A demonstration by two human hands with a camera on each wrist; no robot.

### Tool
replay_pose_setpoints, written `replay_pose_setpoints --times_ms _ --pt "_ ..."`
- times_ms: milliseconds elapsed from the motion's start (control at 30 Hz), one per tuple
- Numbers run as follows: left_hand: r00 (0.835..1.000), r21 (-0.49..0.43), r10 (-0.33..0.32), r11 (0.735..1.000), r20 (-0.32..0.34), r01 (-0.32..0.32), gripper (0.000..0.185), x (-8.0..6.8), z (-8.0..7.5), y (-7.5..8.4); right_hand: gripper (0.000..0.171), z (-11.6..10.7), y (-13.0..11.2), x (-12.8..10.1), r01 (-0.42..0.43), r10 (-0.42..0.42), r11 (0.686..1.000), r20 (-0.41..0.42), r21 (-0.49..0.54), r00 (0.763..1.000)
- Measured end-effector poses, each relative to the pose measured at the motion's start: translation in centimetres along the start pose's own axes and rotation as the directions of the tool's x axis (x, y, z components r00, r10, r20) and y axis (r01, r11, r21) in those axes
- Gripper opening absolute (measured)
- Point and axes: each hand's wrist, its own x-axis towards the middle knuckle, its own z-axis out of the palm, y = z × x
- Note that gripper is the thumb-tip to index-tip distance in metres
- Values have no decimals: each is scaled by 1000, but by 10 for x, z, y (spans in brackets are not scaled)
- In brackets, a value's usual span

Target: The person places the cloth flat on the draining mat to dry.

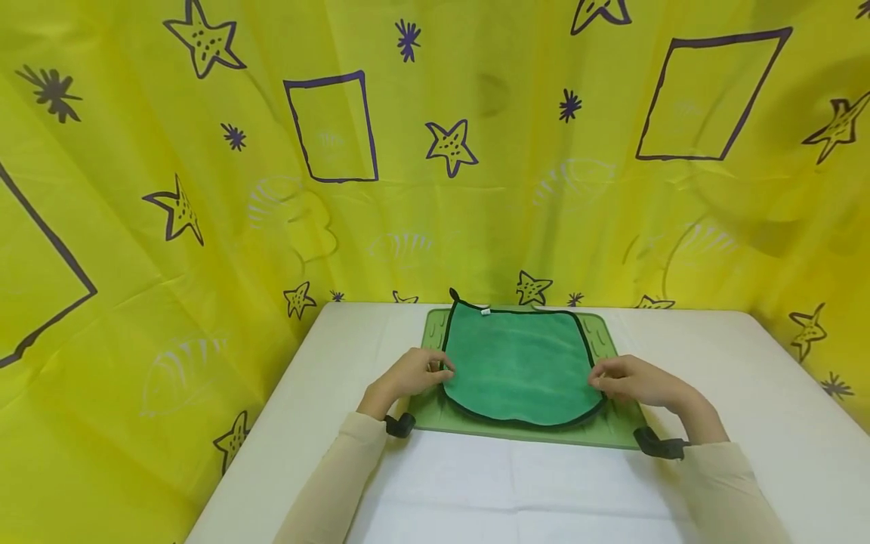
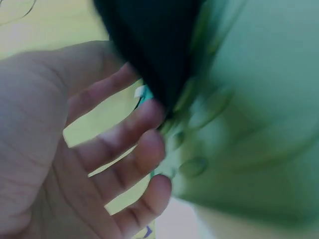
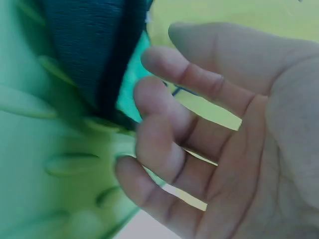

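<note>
A green cloth (image 1: pixel 516 363) with a dark binding, a small white tag and a corner loop lies over a light-green textured mat (image 1: pixel 530 434). My left hand (image 1: pixel 414 372) is at the cloth's left edge, thumb and forefinger tips overlapping it from above. In the left wrist view the cloth's dark underside (image 2: pixel 154 40) hides those tips; the other fingers are loosely bent beside it. At the right edge is my right hand (image 1: pixel 635 379). The right wrist view shows its thumb and forefinger apart, with relaxed fingertips (image 3: pixel 152 94) close beside the cloth's dark border (image 3: pixel 117 59).
Both mat and cloth lie on a white-covered table (image 1: pixel 707 355), toward its far edge. A yellow curtain (image 1: pixel 476 219) printed with stars and frames hangs behind the table and along its sides. Dark wrist mounts (image 1: pixel 659 444) sit at the cuffs.
</note>
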Motion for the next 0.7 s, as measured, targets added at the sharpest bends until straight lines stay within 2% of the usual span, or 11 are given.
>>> replay_pose_setpoints --times_ms 200,300,500,700 --pt "1000 146 -4 989 -2 4 45 2 14 4 24 15 -1 10 -26 20 994 -51 -107 998" --pt "1000 193 -24 981 9 22 50 1 17 5 27 20 0 12 -46 40 990 -47 -131 998" --pt "998 230 -60 972 19 54 51 1 17 7 33 22 0 12 -49 46 992 -25 -116 999" --pt "997 214 -82 974 11 78 46 -2 12 6 36 21 4 10 -55 53 990 -19 -128 998"
